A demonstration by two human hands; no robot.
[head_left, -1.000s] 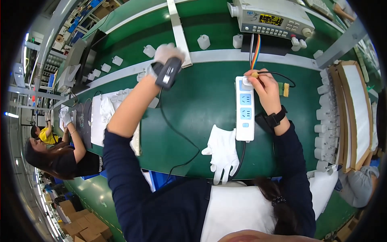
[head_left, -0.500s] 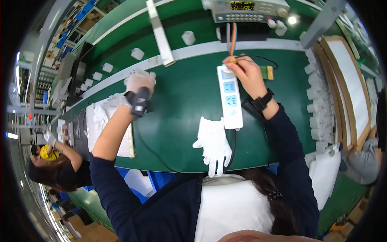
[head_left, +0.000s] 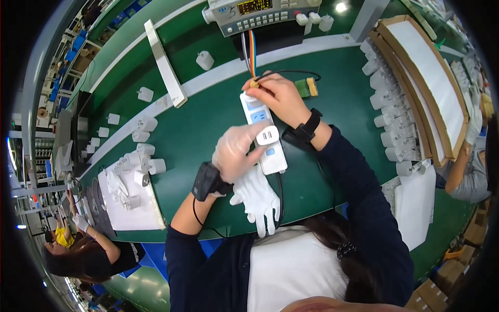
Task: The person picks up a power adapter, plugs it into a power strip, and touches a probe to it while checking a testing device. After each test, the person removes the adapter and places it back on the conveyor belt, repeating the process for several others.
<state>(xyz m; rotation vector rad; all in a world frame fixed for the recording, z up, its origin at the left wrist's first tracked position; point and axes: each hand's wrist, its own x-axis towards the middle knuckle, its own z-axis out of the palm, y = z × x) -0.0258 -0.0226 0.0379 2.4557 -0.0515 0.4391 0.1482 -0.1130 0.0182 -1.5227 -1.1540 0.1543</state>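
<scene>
My left hand (head_left: 232, 152), in a thin translucent glove, grips a white charger (head_left: 267, 135) with two slots in its face, just over the power strip (head_left: 273, 163). My bare right hand (head_left: 281, 100) pinches a small yellowish connector (head_left: 254, 83) where a rainbow ribbon cable (head_left: 252, 54) ends, at the strip's far end. Something white sits in the strip under these fingers, partly hidden. Below my left hand a white fabric glove (head_left: 255, 197) lies flat against the strip's near end. A green-and-tan block (head_left: 305, 87) rests right of my right hand.
A bench instrument (head_left: 262, 14) with a lit display stands at the back. Several white chargers (head_left: 147, 124) are spread at left, some on a white pad (head_left: 130, 218). More chargers line the right beside a cardboard tray (head_left: 436, 78). Co-workers sit on both sides.
My left hand has moved from the chargers at left to the power strip, bringing a charger. My right hand stays at the connector. The whole view has shifted.
</scene>
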